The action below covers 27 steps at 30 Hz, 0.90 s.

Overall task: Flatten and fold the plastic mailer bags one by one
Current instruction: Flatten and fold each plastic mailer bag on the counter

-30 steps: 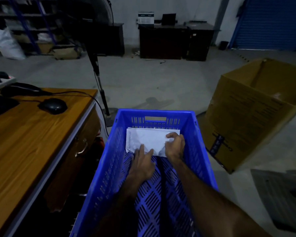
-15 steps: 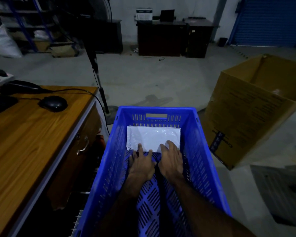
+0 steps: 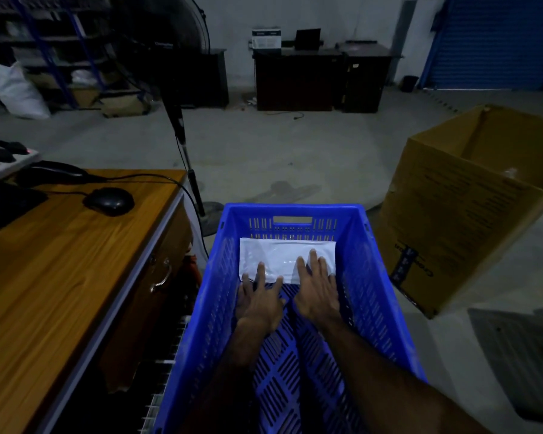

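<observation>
Here, in the head view, your white glossy plastic mailer bag (image 3: 287,256) lies flat on the slotted floor of the deep blue plastic crate (image 3: 369,277), pushed up against the far wall under the handle slot. It looks folded into a neat wide rectangle with a slight sheen. Your left hand (image 3: 257,303) and right hand (image 3: 317,291) press on its near edge, fingers straight and spread, gripping nothing. The crate's tall walls hem in both forearms. To the left stands a wooden desk (image 3: 60,261) with a black computer mouse (image 3: 109,200); to the right, an open brown cardboard box (image 3: 458,220). A pedestal fan pole (image 3: 185,158) rises beyond the crate.
</observation>
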Each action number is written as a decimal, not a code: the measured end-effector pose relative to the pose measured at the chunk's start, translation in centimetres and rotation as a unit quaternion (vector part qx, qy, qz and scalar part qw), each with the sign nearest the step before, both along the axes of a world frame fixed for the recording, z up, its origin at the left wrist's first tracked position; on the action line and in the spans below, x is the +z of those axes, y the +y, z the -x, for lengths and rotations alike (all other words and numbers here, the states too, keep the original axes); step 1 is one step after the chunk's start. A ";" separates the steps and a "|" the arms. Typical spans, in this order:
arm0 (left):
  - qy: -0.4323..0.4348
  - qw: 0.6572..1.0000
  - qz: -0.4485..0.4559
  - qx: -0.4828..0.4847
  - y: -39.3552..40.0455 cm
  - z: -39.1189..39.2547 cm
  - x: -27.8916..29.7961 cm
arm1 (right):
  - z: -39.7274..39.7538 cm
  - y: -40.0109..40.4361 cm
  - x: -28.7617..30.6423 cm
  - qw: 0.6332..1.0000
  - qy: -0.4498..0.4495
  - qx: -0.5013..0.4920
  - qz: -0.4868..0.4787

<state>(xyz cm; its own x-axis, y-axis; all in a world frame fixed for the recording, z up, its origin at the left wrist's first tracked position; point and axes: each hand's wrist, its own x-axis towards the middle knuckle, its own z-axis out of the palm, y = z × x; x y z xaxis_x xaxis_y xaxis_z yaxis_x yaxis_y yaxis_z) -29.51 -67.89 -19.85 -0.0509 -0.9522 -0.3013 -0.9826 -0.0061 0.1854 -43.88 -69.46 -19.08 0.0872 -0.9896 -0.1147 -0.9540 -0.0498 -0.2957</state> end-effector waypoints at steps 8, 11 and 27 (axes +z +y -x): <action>0.065 0.998 -0.025 0.011 1.2 -0.6 1.6 | -0.6 1.8 1.0 0.997 -0.050 -0.042 0.033; 0.073 0.997 -0.025 0.014 1.9 -0.8 1.9 | -0.5 2.4 1.7 0.993 -0.084 -0.068 0.048; 0.236 0.933 0.273 0.010 17.6 -5.3 16.0 | -1.6 12.1 15.8 0.905 -0.381 -0.002 0.189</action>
<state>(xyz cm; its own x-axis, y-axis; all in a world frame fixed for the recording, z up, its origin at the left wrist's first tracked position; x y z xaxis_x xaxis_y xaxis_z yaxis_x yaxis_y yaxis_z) -24.23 -50.24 -3.81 -0.0352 -0.9592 0.2805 -0.7920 0.1980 0.5775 -42.25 -57.32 -3.25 -0.0058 -0.9459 0.3244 -0.4798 -0.2820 -0.8308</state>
